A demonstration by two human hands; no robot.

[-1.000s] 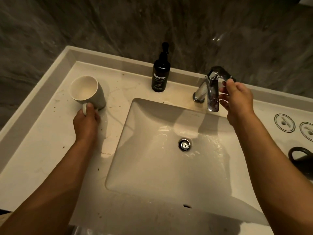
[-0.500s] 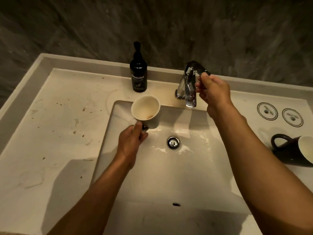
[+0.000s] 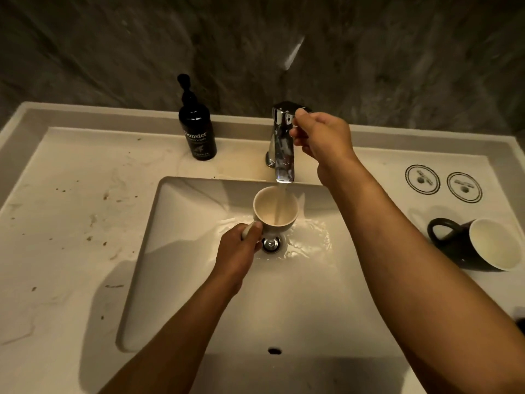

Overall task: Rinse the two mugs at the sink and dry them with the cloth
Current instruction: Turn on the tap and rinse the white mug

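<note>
A white mug (image 3: 270, 206) is held upright over the drain of the sink (image 3: 199, 280), directly under the chrome tap (image 3: 282, 146). Water streams from the spout into it. My left hand (image 3: 238, 248) grips the mug by its handle. My right hand (image 3: 321, 137) is closed on the tap's lever at the top. A black mug (image 3: 466, 245) with a white inside lies on its side on the counter to the right, mouth toward me. No cloth is in view.
A black pump bottle of hand wash (image 3: 197, 129) stands behind the basin's left corner. Two round coasters (image 3: 443, 183) lie at the back right. The counter (image 3: 71, 223) left of the sink carries brown specks and wet patches. A dark stone wall rises behind.
My left hand lifted the white mug off the left counter and carried it right, under the spout. Water now runs from the tap. My right hand has stayed on the lever.
</note>
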